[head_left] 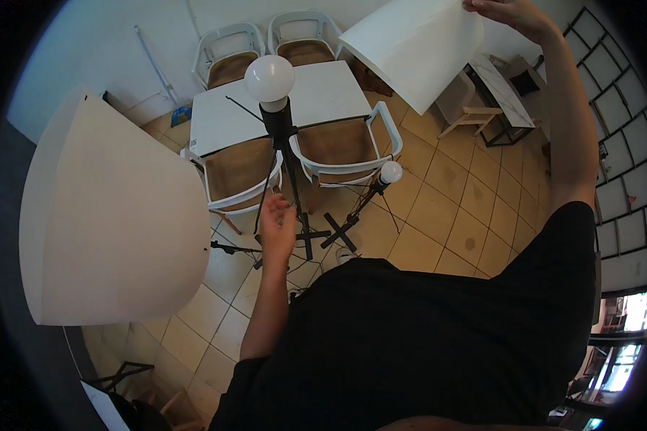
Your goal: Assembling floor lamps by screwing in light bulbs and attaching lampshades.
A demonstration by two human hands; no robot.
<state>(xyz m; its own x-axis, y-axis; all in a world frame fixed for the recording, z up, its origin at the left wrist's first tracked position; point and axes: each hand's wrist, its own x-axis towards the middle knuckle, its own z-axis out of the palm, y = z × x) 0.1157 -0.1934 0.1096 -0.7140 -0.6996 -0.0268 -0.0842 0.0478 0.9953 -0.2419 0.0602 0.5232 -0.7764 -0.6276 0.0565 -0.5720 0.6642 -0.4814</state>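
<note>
High at the right, my right hand [510, 13] is closed on the edge of a white lampshade [424, 47], which hangs tilted above the floor. My left hand [277, 224] is raised beside a black lamp stand [282, 133]. Its fingers are bent and blurred, close to a thin dark rod of the stand; whether they hold it I cannot tell. A round white bulb [269, 77] tops this stand, and thin black arms spread out below it. A smaller stand with a white bulb [390, 172] leans to the right on a cross-shaped black base [340, 232].
Another large white lampshade [115, 223] fills the left side. Beyond the stands, a white table [323, 90] has white chairs with brown seats [334, 144] around it. Cables run over the tiled floor [438, 194] by my feet. A marble-topped table [499, 90] stands farther right.
</note>
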